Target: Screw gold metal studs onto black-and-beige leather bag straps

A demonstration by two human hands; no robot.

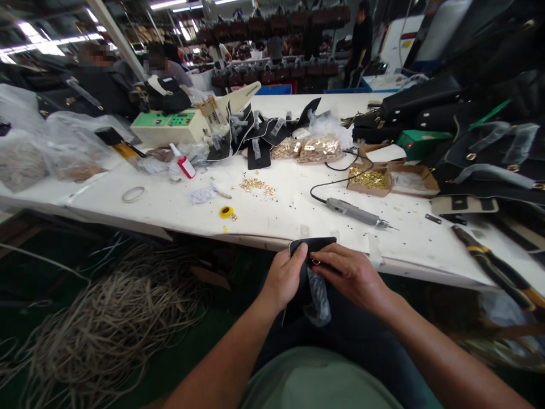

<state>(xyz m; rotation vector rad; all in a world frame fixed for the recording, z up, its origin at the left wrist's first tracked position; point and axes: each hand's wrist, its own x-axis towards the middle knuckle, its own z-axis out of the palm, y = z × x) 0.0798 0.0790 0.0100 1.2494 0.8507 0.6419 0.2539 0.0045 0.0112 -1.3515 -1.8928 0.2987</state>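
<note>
A black leather piece with a light edge rests against the near edge of the white table. My left hand grips its left side, thumb on top. My right hand pinches a small metal ring fitting on the piece, fingers closed. A clear plastic wrap hangs from the piece between both hands.
An electric screwdriver with a black cord lies just beyond. Gold fittings, a yellow tape roll, a glue bottle, a box of brass parts and pliers are on the table. Coiled cords pile on the floor. People work farther back.
</note>
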